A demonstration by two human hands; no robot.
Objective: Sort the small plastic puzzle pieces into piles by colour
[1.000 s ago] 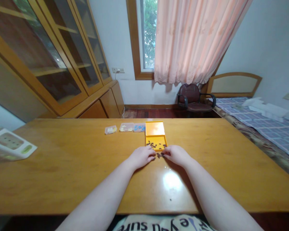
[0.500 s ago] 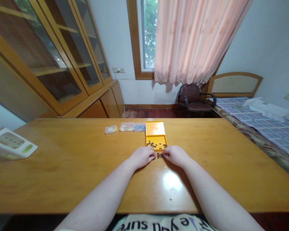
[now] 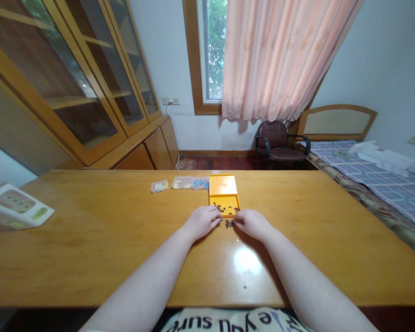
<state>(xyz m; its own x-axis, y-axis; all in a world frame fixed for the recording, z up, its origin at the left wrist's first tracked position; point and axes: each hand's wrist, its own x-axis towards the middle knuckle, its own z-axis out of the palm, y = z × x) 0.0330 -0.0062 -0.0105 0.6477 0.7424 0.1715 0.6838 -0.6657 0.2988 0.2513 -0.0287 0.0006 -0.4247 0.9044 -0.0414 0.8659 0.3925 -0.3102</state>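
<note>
An open yellow box (image 3: pixel 224 197) lies in the middle of the table, its lid folded back, with several small dark brown pieces (image 3: pixel 230 207) scattered in its near half. Just in front of it, my left hand (image 3: pixel 204 222) is closed in a pinch at the box's near left corner, a tiny dark piece (image 3: pixel 222 220) at the fingertips. My right hand (image 3: pixel 251 224) is closed too, its fingers pinching the right side of a small brown cluster of pieces (image 3: pixel 228 224) on the table. The exact shape of these pieces is too small to tell.
Left of the box stand a clear box of blue pieces (image 3: pixel 200 183), a clear box of pale pieces (image 3: pixel 182 183) and a smaller clear box (image 3: pixel 159 186). A white device (image 3: pixel 17 205) sits at the table's left edge. One dark speck (image 3: pixel 245 287) lies near the front edge.
My left hand has moved slightly up and away from the brown cluster, toward the box's near left corner. My right hand stays by the cluster.
</note>
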